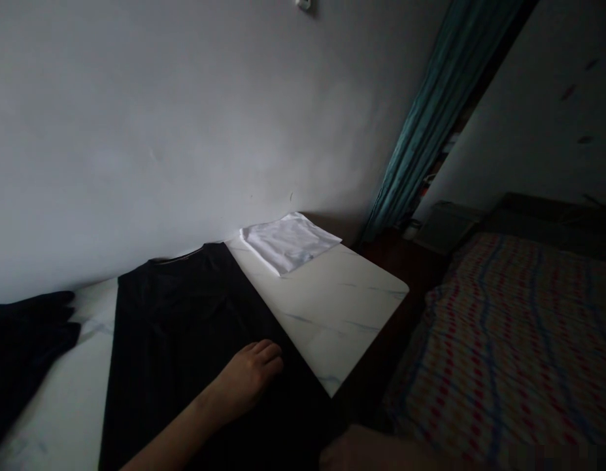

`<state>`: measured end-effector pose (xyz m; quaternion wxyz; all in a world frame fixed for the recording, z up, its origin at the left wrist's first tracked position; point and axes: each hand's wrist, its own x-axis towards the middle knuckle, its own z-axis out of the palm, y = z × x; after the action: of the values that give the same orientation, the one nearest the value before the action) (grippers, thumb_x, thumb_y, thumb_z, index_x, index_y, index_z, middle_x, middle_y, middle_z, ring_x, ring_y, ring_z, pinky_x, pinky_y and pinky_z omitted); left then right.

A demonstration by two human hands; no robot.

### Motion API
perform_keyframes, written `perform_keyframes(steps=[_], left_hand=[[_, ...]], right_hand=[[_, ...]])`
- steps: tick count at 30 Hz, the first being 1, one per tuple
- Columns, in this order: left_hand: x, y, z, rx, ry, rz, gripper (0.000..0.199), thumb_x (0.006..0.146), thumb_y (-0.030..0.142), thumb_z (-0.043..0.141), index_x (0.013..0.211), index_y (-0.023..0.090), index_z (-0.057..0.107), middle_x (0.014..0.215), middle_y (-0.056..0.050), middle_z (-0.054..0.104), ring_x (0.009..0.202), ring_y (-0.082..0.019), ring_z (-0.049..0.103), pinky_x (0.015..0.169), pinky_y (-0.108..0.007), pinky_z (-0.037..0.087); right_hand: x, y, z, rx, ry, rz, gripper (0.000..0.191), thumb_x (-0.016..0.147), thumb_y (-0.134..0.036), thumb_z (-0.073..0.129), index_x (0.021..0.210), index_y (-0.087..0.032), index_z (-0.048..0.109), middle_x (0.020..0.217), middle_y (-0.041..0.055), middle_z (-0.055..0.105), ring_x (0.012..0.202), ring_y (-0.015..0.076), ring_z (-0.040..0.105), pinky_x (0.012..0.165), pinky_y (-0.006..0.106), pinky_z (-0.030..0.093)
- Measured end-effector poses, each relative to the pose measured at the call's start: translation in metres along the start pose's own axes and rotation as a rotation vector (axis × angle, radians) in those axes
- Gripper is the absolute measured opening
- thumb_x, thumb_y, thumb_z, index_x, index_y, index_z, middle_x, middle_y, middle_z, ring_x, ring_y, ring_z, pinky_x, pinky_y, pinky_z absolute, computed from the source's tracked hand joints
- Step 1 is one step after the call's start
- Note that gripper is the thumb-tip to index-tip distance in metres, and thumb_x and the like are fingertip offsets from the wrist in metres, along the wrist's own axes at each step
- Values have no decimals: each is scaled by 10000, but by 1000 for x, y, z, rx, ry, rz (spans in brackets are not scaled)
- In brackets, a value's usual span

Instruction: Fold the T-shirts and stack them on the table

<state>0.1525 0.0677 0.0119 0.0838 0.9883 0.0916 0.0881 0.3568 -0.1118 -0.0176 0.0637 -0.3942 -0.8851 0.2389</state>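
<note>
Our left hand point(246, 376) lies open on one black knit shirt point(175, 314), fingers together, pinching nothing. The soft shirt is spread flat across a smooth, white, marble-veined tabletop point(332, 307). Our right hand point(366, 451) shows only as a sliver at the bottom edge, so we cannot tell its grip. One folded white cloth point(287, 242) sits farther along, and one dark crumpled garment point(23, 360) lies leftward

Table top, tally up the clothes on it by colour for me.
Black: 2 (black T-shirt, folded black garment)
White: 1 (folded white cloth)
Total: 3
</note>
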Motion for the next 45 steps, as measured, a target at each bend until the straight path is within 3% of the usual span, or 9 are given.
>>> perform_keyframes(steps=[6,10,14,21,25,30,32,39,45], left_hand=[[-8,-34,-24,-7,-3,-120,141,927,174,493,924,236,620,988,-27,668,991,-202,612,926,-363,466],[-29,-100,-41,240,82,-606,159,909,209,497,992,203,633,1052,-80,675,1015,-256,624,923,-410,476],[-62,-173,-56,365,141,-1075,324,933,352,420,1118,142,584,1114,-151,649,1052,-309,627,877,-408,488],[-86,-246,-53,-230,172,-1401,550,694,567,649,1023,129,598,950,-138,713,961,-356,669,796,-399,490],[-83,-248,-46,-375,195,-1337,414,641,494,726,869,156,656,806,-64,727,866,-305,692,735,-341,512],[-68,-230,-40,-740,651,-1253,468,780,525,643,1061,151,646,906,-80,731,886,-251,689,715,-321,547],[-63,-225,-40,-774,707,-1306,437,814,485,618,1101,156,605,934,-81,716,836,-237,691,652,-315,552],[-69,-203,-63,3,148,-1403,152,890,296,528,1006,202,555,936,-72,679,812,-264,688,665,-342,526],[-68,-165,-56,404,133,-953,307,835,107,517,1104,225,605,1195,-110,612,1099,-290,589,947,-446,469]], right_hand=[[115,47,-110,6,365,155,251,973,-212,483,1144,-205,667,1136,55,709,1046,179,661,920,283,488],[216,112,-118,-174,342,106,426,975,-246,515,1372,-90,523,1500,177,429,1385,260,410,1138,382,344],[294,159,-117,-241,283,171,482,1002,-254,453,1442,-57,431,1541,178,345,1436,266,312,1182,409,275],[388,186,-135,-247,310,215,474,1020,-258,360,1460,-90,418,1540,164,356,1432,272,323,1174,430,276],[405,194,-133,-228,314,209,527,1026,-347,355,1505,-128,348,1570,153,290,1456,281,263,1175,464,257],[406,199,-129,-153,327,247,612,1032,-456,274,1534,-105,278,1590,138,245,1477,266,198,1201,444,187],[406,199,-128,-141,325,260,627,1029,-467,265,1537,-100,264,1590,134,241,1480,257,191,1204,442,178],[402,195,-131,-155,307,261,690,998,-536,334,1548,-130,240,1604,122,203,1485,271,169,1208,452,158],[398,185,-134,-152,324,257,684,999,-444,413,1530,-46,248,1595,194,187,1480,295,177,1199,440,175]])
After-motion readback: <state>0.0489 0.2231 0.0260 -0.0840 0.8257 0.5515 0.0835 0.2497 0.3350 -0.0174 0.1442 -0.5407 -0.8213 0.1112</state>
